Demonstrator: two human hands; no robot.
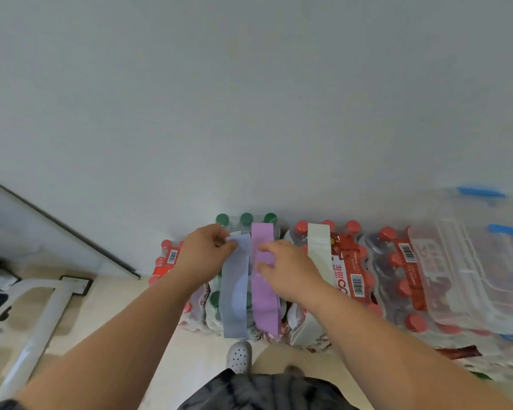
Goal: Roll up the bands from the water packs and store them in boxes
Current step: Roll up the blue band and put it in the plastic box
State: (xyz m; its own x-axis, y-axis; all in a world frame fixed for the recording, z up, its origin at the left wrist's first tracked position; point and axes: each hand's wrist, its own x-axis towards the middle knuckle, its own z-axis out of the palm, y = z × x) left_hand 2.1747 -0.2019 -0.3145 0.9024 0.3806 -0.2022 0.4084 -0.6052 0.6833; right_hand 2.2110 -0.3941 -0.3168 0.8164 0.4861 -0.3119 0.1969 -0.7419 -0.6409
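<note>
Two hands meet over the green-capped water pack. The left hand has its fingers curled, pinching the far end of the blue band and lifting it off the pack. The right hand lies nearly flat, fingers pressing the purple band just beside it and gripping nothing, as far as I can see. Both bands run over the same pack. Further right, a white band wraps one of the red-capped packs; a clear box lies on top of the packs beyond. Forearms hide the packs' near edges, and a pale shoe stands on the floor.
</note>
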